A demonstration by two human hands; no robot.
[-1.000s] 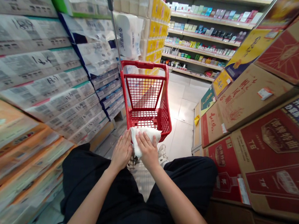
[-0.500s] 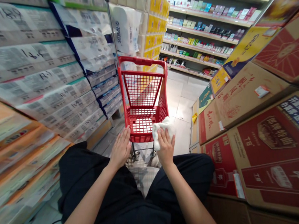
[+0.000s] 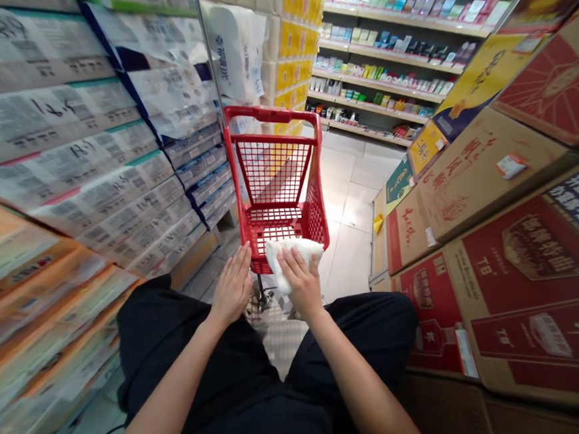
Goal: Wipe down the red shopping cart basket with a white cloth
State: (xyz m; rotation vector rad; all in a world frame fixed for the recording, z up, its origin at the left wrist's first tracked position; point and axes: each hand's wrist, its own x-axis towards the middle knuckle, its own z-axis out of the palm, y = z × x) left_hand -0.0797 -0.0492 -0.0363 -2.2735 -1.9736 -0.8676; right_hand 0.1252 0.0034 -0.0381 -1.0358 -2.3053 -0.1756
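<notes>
White cloth (image 3: 303, 245): centre of the frame, over the near right rim of the red cart (image 3: 318, 209). Looks light, soft and floppy, nothing to break; I'd grab a bunched fold or spread a palm over it.
Right hand (image 3: 300, 281): fingers stretched over the cloth, thumb hidden — can't tell if it's pinching.
Left hand (image 3: 232, 286): fingers straight and together, nothing gripped, by the cart's near left corner; touching or just beside, hard to say.
Cart: stiff plastic mesh by the look, probably a bit slippery. Handle bar (image 3: 275, 115) seems the best hold.
Edges: left side runs near the stacked packs (image 3: 108, 156); knees (image 3: 379, 311) flank the bottom.
Room: more on the right — pale floor tiles (image 3: 342, 241) before the cartons (image 3: 522, 249).
</notes>
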